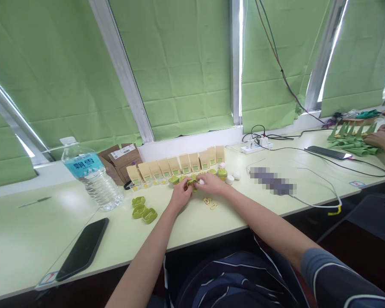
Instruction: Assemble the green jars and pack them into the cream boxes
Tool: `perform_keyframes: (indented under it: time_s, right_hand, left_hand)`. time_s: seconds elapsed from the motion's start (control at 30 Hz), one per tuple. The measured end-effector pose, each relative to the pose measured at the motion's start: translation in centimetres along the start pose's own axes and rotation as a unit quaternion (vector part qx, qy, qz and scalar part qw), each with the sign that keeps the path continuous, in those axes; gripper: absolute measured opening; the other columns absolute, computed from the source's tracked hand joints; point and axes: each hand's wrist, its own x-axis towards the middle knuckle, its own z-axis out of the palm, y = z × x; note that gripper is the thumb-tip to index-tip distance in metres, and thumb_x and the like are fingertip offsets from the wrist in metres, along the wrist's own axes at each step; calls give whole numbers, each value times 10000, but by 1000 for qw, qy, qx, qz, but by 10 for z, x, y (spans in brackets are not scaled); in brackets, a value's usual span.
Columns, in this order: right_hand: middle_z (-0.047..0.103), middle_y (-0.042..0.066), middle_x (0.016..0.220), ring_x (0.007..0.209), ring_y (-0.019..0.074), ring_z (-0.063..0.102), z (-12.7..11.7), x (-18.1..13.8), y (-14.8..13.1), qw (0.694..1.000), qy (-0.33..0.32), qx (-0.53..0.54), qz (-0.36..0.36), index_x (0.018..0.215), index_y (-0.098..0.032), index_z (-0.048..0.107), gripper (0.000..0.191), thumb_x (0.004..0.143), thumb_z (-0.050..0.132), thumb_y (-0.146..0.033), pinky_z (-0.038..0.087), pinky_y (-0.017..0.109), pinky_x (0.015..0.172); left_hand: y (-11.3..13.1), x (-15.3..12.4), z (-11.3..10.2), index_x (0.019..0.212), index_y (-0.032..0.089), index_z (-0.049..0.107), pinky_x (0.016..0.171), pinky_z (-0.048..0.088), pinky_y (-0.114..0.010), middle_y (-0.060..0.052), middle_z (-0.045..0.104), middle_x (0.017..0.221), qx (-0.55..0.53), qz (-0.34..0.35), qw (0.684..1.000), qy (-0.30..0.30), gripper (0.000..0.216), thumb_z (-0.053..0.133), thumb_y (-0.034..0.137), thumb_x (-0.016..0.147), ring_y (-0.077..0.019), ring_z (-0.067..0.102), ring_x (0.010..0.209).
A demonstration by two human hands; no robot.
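Note:
My left hand (180,195) and my right hand (211,184) meet at the middle of the table (211,218). Both are closed round a small green case (191,183), and something small and white (201,181) shows at my right fingertips. A row of small tan cartons (176,164) stands just behind the hands. Three green cases (143,211) lie to the left of my left hand. Small yellow rings (210,202) lie just in front of my right hand. White round pieces (232,177) and another green case (222,173) sit to the right.
A water bottle (91,175) stands at the left, a black phone (83,248) lies near the front edge. Brown packets (122,160) lean at the back. A power strip (255,147) with cables and another phone (327,152) lie to the right. Another person's hands (383,139) handle green parts (353,139).

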Motion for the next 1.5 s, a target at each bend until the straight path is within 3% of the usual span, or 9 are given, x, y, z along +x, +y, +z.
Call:
perform_keyframes:
  time_s: [0.43, 0.73, 0.97, 1.1, 1.37, 1.5]
  right_hand:
    - [636, 8, 703, 651, 133, 525, 2, 1, 5, 1000, -13, 13, 1, 738, -177, 638, 201, 834, 597, -348, 295, 228, 568]
    - [631, 3, 707, 661, 135, 526, 1, 6, 8, 999, 18, 39, 32, 760, -174, 651, 216, 839, 581, -363, 326, 235, 601]
    - [646, 9, 775, 706, 154, 555, 2, 3, 5, 997, 14, 57, 42, 862, -193, 604, 269, 884, 561, -458, 348, 240, 626]
    - [624, 0, 766, 704, 162, 544, -1, 1, 5, 996, 22, 77, 46, 960, -210, 564, 315, 926, 484, -514, 350, 244, 632]
    - [609, -5, 758, 685, 175, 537, -5, 4, 5, 986, 109, 114, 52, 947, -224, 533, 171, 909, 468, -377, 357, 264, 634]
    - [581, -17, 726, 668, 171, 533, -7, 3, 5, 979, 123, 159, 33, 981, -230, 516, 185, 927, 433, -386, 373, 270, 642]
  left_hand:
    - [-5, 0, 0, 1085, 200, 599, 597, 442, -260, 12, 611, 712, 35, 10, 999, -4, 258, 514, 211, 841, -128, 547, 559]
    - [4, -7, 2, 1351, 205, 440, 666, 460, -239, -53, 643, 972, -24, 56, 997, -38, 588, 573, 132, 784, -133, 603, 735]
    - [7, -3, 3, 1273, 190, 507, 666, 473, -248, -49, 664, 918, -1, 47, 999, -4, 471, 607, 227, 815, -133, 610, 695]
    - [7, -2, 1, 1292, 194, 529, 589, 430, -234, 5, 618, 752, 41, 40, 998, 22, 488, 604, 239, 812, -117, 535, 578]
    - [7, 0, 1, 1371, 179, 526, 555, 380, -227, 53, 490, 600, 69, 31, 996, 46, 584, 609, 256, 798, -104, 426, 509]
    - [7, 0, 1, 1361, 174, 549, 559, 374, -228, 63, 447, 570, 73, 30, 996, 50, 586, 621, 271, 788, -105, 408, 501]
